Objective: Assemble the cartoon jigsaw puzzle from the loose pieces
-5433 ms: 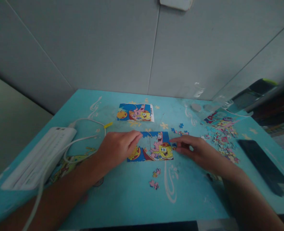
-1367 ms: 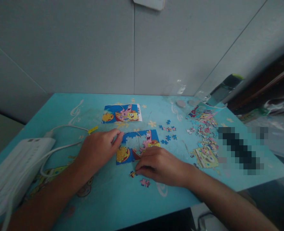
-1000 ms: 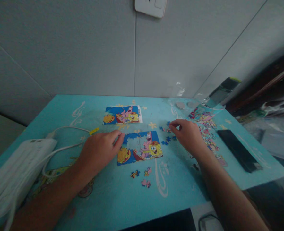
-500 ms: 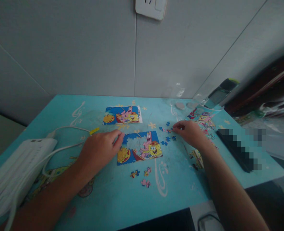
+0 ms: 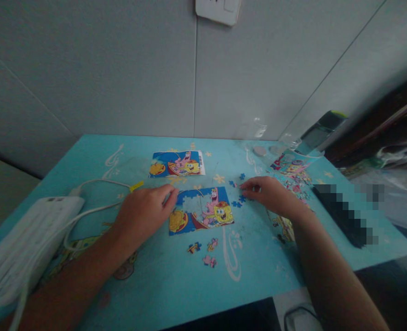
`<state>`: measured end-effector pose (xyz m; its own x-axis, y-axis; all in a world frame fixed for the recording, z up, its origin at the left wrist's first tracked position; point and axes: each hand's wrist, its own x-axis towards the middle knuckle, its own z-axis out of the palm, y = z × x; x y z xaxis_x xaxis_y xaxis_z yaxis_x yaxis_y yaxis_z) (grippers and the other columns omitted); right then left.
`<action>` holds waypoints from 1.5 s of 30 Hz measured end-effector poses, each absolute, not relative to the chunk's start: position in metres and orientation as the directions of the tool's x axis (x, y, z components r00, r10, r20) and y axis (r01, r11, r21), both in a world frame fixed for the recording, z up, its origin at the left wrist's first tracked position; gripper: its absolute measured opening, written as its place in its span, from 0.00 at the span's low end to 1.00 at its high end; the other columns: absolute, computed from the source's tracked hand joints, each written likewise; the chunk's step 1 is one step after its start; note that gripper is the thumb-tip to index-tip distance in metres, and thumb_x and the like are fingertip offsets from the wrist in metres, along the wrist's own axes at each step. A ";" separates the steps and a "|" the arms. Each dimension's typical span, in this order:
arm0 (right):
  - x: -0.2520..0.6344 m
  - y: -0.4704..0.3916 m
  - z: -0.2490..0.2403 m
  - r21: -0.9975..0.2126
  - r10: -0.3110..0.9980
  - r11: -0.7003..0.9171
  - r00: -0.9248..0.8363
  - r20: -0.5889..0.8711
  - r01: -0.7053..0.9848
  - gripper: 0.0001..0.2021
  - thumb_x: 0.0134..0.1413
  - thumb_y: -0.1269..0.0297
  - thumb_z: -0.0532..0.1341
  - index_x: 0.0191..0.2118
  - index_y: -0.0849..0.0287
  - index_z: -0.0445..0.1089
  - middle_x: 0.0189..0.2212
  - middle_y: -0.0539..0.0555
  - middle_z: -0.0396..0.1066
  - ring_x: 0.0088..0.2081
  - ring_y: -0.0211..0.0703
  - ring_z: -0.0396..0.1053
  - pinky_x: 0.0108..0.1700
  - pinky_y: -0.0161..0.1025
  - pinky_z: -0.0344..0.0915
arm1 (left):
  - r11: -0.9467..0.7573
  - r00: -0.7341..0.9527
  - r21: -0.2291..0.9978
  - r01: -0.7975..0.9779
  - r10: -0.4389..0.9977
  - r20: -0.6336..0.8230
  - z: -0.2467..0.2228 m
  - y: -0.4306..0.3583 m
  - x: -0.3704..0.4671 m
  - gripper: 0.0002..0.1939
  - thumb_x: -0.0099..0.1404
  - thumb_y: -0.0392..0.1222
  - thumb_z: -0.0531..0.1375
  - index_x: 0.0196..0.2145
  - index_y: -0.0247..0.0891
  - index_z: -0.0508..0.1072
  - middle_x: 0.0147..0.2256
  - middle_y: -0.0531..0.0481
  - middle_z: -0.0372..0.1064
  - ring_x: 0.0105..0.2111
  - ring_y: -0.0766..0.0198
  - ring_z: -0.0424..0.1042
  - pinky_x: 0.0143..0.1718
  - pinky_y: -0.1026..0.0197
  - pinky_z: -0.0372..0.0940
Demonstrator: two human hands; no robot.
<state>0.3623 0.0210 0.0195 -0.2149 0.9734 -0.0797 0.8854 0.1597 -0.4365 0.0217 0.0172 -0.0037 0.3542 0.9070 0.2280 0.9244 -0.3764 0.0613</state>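
Note:
A partly assembled jigsaw puzzle [image 5: 223, 214] lies on the blue table, with a gap in its upper middle. At its upper left corner is my left hand [image 5: 151, 204], thumb and forefinger close together; whatever they hold, if anything, is too small to make out. Right of the puzzle, my right hand [image 5: 270, 193] has its fingertips pinched among several loose blue pieces [image 5: 238, 202], and what is between them is unclear. Behind the puzzle lies a reference picture card [image 5: 179, 164]. Below it are a few loose pink and yellow pieces [image 5: 209, 261].
A white power strip [image 5: 31, 248] with cables occupies the left side. At the right are a clear container [image 5: 310, 158] with a picture and many pieces near it, and a dark long object [image 5: 341, 216]. A transparent cup [image 5: 258, 128] stands by the wall.
My right hand has moved slightly left over the loose blue pieces. My left hand remains by the puzzle's corner. The whole view has shifted a little.

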 end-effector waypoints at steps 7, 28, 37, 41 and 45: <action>0.359 0.017 0.023 -0.522 0.937 0.220 -0.327 -0.122 0.824 0.08 0.58 0.62 0.63 0.41 0.55 0.78 0.34 0.52 0.78 0.33 0.42 0.72 0.38 0.38 0.66 | -0.368 0.344 0.063 0.928 0.908 0.239 -0.004 0.017 0.020 0.20 0.74 0.50 0.49 0.32 0.41 0.75 0.22 0.51 0.71 0.22 0.60 0.68 0.26 0.59 0.49; 0.286 -0.032 0.032 -0.630 0.634 0.612 -0.772 0.030 0.478 0.07 0.66 0.66 0.60 0.40 0.58 0.75 0.35 0.53 0.73 0.41 0.42 0.70 0.50 0.43 0.62 | -0.337 0.313 0.051 0.940 0.912 0.266 0.005 0.018 0.019 0.18 0.73 0.50 0.50 0.32 0.41 0.74 0.23 0.51 0.71 0.23 0.61 0.68 0.26 0.59 0.49; 0.282 -0.038 0.027 -0.652 0.564 0.603 -0.823 -0.059 0.460 0.07 0.63 0.59 0.63 0.42 0.55 0.76 0.37 0.52 0.73 0.43 0.42 0.70 0.49 0.42 0.62 | -0.326 0.303 0.048 0.944 0.917 0.261 0.003 0.019 0.020 0.19 0.74 0.50 0.49 0.32 0.42 0.74 0.23 0.51 0.71 0.24 0.60 0.69 0.27 0.58 0.49; 0.281 -0.038 0.026 -0.650 0.583 0.599 -0.811 -0.047 0.468 0.07 0.65 0.60 0.62 0.42 0.56 0.76 0.37 0.53 0.72 0.43 0.42 0.69 0.48 0.41 0.63 | -0.325 0.305 0.039 0.945 0.917 0.257 0.002 0.018 0.020 0.18 0.74 0.50 0.49 0.33 0.42 0.74 0.24 0.51 0.71 0.24 0.60 0.70 0.27 0.58 0.49; 0.280 -0.035 0.020 -0.628 0.630 0.615 -0.776 0.028 0.477 0.07 0.66 0.64 0.59 0.43 0.57 0.74 0.39 0.53 0.72 0.44 0.42 0.69 0.50 0.43 0.62 | -0.334 0.314 0.041 0.942 0.915 0.253 0.002 0.018 0.020 0.19 0.74 0.50 0.49 0.33 0.41 0.73 0.24 0.50 0.72 0.25 0.61 0.70 0.27 0.58 0.49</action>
